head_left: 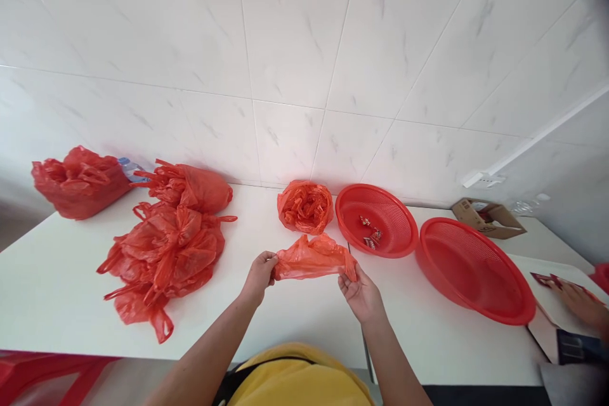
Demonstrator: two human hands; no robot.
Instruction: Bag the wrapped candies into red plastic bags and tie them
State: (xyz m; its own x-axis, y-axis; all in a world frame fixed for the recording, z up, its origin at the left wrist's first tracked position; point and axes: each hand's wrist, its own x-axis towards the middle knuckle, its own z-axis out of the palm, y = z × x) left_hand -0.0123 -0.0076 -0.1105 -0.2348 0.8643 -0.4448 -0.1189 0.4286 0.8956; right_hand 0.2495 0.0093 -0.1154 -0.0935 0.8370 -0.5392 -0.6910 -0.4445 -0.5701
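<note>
I hold a thin red plastic bag (311,259) stretched between both hands above the white table (57,292). My left hand (259,276) pinches its left end with closed fingers. My right hand (360,294) grips its right end, fingers curled. Just behind the bag sits a bundle of crumpled red bags (305,206). A round red basket (378,220) to the right holds a few small wrapped items (371,235).
A pile of filled red bags (164,250) lies at the left, with another red bag (78,181) farther back. A larger red basket (476,269) leans at the right. A cardboard box (488,216) stands behind it. Another person's hand (578,303) rests at the right edge.
</note>
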